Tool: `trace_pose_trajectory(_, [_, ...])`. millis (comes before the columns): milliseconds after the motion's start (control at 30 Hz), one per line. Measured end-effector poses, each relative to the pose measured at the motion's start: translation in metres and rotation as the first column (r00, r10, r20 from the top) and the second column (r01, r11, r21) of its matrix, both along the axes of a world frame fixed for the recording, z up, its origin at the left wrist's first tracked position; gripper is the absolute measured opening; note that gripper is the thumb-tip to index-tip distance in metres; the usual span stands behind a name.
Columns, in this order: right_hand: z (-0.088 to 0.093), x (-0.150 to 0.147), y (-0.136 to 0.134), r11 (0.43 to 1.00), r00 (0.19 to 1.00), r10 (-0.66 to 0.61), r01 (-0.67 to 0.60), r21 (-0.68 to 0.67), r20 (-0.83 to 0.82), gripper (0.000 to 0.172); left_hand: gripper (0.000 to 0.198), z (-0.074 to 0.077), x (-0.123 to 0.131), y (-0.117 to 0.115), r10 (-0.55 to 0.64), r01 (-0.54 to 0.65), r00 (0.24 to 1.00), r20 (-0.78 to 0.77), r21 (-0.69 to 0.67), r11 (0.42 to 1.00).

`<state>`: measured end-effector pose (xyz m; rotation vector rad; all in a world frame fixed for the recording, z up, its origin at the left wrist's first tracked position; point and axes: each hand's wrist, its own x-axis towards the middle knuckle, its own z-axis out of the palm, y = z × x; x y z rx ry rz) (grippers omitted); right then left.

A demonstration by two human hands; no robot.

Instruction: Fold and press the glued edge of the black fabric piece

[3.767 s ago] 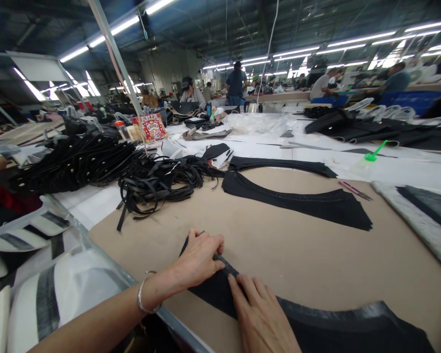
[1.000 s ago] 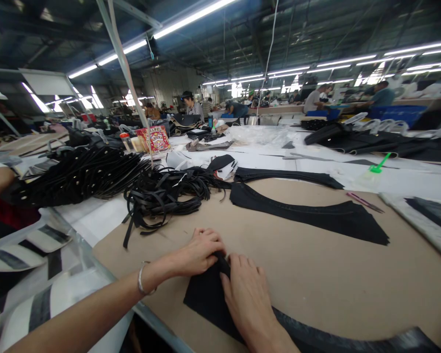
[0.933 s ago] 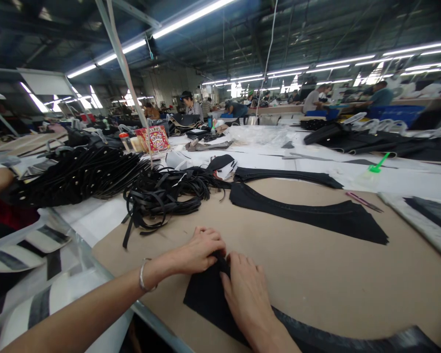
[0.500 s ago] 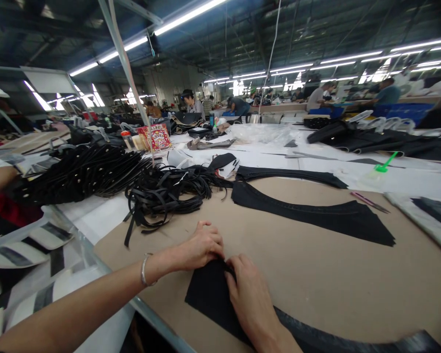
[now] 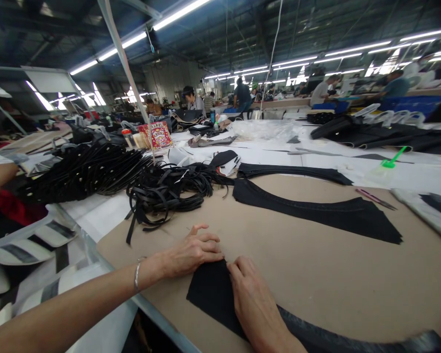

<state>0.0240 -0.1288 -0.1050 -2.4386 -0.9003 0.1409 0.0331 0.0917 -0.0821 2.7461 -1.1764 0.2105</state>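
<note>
Stretching across the lower right of the view, a tan board [image 5: 338, 274] carried the work. A broad heap of black pieces [image 5: 91, 169], dotted with pale studs, lay off its far left corner. At the near edge of the board lay a long black cloth [image 5: 213, 287], flat, running beneath the right hand and out toward the lower right corner, with a greyish band along its curved far edge. Beyond it rested a stack of curved black panels [image 5: 316, 211], just beside a tangle of black straps [image 5: 165, 193].

The right hand [image 5: 255, 301] lay over the cloth, its fingers bent and drawn together at the far edge; whether they pinched it, I could not tell. The left hand [image 5: 196, 250] touched the same edge near the cloth's left end, fingers slightly apart and the farthest one raised; its thumb was hidden, so its grip was unclear. Pink-handled snips [image 5: 375, 199] lay near the panels. A thin silver bracelet [image 5: 137, 274] circled the left wrist.
</note>
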Motion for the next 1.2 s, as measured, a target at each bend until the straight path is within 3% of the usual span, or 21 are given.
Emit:
trace_pose_trajectory(200, [-0.002,0.001,-0.001,1.0,0.999,0.011,-0.011,0.003,0.03,0.036,0.032,0.005,0.004,0.021,0.021,-0.021,1.0,0.005,0.042,0.999])
trace_pose_trajectory(300, [-0.002,0.001,0.0,1.0,0.999,0.019,-0.019,-0.003,0.037,0.037,0.032,0.009,0.005,0.025,0.089,-0.092,0.994,0.069,0.033,0.995])
trace_pose_trajectory(400, [-0.001,0.001,0.0,1.0,0.999,0.026,-0.025,-0.01,0.041,0.038,0.032,0.007,-0.001,0.009,0.208,-0.199,0.972,0.104,-0.097,0.975])
trace_pose_trajectory(533, [-0.001,0.003,0.001,1.0,0.998,0.017,-0.017,-0.011,0.054,0.039,0.034,-0.009,-0.014,-0.027,0.199,-0.202,0.979,-0.035,-0.236,0.95])
trace_pose_trajectory(633, [-0.001,0.004,0.0,1.0,1.0,0.007,-0.007,-0.002,0.029,0.037,0.034,-0.02,-0.02,-0.04,0.218,-0.244,0.969,-0.118,-0.305,0.921])
trace_pose_trajectory(800, [0.007,0.005,-0.006,1.0,0.999,-0.004,0.005,0.017,-0.039,0.028,0.042,-0.018,-0.029,-0.038,0.228,-0.277,0.954,-0.192,-0.291,0.916])
trace_pose_trajectory(1000, [0.013,0.004,-0.017,1.0,0.994,-0.027,0.027,0.002,-0.11,0.018,0.047,-0.01,-0.037,-0.04,0.256,-0.291,0.95,-0.178,-0.212,0.933])
trace_pose_trajectory(1200, [0.009,0.0,-0.028,1.0,0.998,0.025,-0.025,-0.005,-0.055,0.022,0.043,-0.008,-0.039,-0.043,0.233,-0.252,0.965,-0.119,-0.187,0.95])
